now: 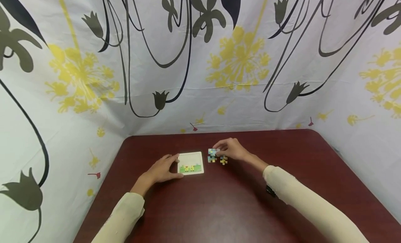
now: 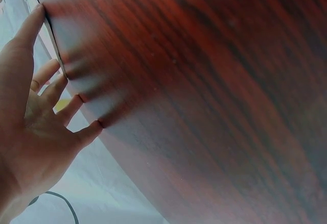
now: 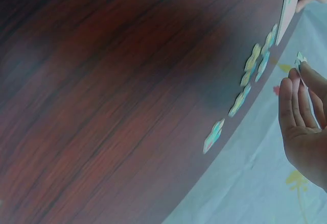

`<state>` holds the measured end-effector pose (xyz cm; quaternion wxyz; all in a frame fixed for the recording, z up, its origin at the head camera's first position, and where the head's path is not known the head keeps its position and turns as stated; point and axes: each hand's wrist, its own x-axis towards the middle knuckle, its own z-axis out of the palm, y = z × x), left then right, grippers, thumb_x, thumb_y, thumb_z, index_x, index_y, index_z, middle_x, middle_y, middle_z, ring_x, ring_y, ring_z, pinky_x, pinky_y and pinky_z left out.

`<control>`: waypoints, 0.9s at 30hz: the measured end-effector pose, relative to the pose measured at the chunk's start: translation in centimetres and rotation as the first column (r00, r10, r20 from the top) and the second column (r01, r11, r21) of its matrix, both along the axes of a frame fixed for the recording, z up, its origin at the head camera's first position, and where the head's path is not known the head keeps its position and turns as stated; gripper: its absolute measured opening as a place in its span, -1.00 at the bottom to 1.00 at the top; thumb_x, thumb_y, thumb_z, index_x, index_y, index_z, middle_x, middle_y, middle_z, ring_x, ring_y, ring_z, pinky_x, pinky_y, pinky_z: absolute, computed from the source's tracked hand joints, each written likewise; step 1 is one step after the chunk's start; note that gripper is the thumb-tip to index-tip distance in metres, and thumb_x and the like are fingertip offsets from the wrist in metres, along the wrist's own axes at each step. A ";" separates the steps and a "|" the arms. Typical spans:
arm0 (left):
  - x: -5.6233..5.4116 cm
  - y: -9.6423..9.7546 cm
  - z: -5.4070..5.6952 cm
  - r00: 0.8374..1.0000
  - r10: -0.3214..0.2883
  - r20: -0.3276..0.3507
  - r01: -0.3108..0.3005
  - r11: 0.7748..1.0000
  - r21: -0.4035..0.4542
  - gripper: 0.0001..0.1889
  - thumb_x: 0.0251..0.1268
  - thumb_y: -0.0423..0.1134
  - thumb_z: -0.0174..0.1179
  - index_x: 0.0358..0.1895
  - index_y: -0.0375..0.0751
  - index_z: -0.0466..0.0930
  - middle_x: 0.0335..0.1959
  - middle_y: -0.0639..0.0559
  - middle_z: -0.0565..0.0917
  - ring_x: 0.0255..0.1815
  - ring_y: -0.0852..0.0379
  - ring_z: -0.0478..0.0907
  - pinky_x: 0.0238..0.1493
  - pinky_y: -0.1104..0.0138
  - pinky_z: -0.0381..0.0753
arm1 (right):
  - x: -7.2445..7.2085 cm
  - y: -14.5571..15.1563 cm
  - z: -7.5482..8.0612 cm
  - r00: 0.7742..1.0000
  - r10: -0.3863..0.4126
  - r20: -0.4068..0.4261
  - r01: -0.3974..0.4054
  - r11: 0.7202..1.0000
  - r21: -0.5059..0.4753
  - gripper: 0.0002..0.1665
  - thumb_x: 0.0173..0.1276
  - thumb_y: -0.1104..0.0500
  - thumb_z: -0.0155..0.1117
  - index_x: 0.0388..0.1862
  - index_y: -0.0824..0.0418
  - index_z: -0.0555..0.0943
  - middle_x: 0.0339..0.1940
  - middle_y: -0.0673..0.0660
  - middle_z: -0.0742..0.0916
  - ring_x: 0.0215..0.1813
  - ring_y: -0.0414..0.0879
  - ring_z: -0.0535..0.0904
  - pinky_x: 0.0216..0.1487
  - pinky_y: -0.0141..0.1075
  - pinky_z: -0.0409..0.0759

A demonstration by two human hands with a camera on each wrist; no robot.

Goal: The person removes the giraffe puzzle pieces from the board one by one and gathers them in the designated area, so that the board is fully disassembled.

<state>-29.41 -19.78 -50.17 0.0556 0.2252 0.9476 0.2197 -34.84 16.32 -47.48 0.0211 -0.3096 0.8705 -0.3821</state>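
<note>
A dark red-brown table [image 1: 219,208] carries a pale puzzle board [image 1: 190,158], nearer the table's far edge than its near one and left of its middle. A green strip with yellow figures fills the board's lower part; the upper part is bare.

The person's left hand [image 1: 161,169] is spread at the board's left side, fingers extended rather than clenched, thumb by the near left corner, apparently to stop the board sliding.

The right hand [image 1: 232,149] pinches a small puzzle piece [image 3: 300,58] between thumb and fingertip, off the table; that grip likely leaves most of the piece uncovered and easy to turn.

Loose pieces [image 1: 211,159] lie just beyond the board's right edge, probably for a short reach. The right wrist view shows one set apart from the others.
</note>
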 end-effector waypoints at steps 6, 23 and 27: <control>-0.2 -0.1 -0.3 1.000 0.010 -0.003 -0.010 1.000 0.001 0.00 0.20 0.26 0.45 0.61 -0.13 0.25 0.31 0.13 0.59 0.59 -0.17 0.21 0.45 -0.17 0.32 | 0.1 2.3 0.1 0.999 -0.049 0.014 0.048 0.998 0.030 -0.71 0.34 0.32 0.50 0.04 0.29 0.77 -0.07 0.18 0.83 -0.04 0.05 0.79 -0.01 -0.23 0.74; -0.2 -0.1 -0.2 1.000 0.002 0.007 -0.002 1.000 -0.009 -0.01 0.21 0.29 0.43 0.61 -0.10 0.26 0.35 0.08 0.57 0.60 -0.18 0.20 0.46 -0.19 0.30 | 1.0 6.3 -1.3 0.996 -0.094 0.009 0.092 0.985 0.146 -0.75 0.31 0.32 0.52 -0.03 0.28 0.79 -0.14 0.16 0.83 -0.15 0.01 0.81 -0.16 -0.24 0.75; -0.2 -0.1 -0.2 1.000 0.001 0.003 -0.001 1.000 -0.005 -0.01 0.20 0.29 0.43 0.61 -0.11 0.27 0.35 0.08 0.57 0.60 -0.19 0.20 0.46 -0.20 0.29 | 1.2 6.6 -1.8 0.994 -0.105 -0.005 0.105 0.980 0.170 -0.74 0.32 0.31 0.52 -0.02 0.27 0.79 -0.14 0.15 0.83 -0.16 -0.01 0.80 -0.17 -0.23 0.75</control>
